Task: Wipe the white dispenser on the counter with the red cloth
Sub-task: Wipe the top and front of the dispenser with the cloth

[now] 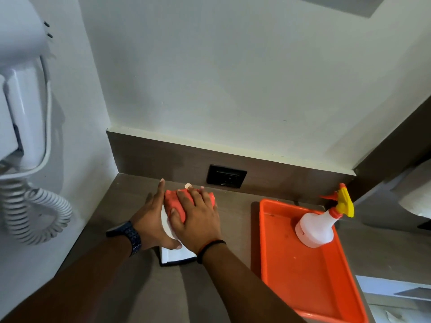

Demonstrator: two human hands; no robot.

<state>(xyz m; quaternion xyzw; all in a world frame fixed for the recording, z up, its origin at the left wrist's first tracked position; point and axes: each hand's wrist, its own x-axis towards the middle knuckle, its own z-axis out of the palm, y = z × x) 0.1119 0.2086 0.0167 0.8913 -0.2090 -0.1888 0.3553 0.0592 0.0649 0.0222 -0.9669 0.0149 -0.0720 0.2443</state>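
White dispenser [174,254] stood near the worktop's [233,220] back left corner, left hand [151,217] braced its side with straight fingers [160,192], right hand [198,220] pressed the red cloth [175,201] flat on top, fingers spread.

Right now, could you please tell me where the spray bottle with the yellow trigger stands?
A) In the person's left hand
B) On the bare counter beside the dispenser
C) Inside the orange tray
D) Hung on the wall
C: the spray bottle stands upright inside the orange tray, near its far end, and neither hand touches it.
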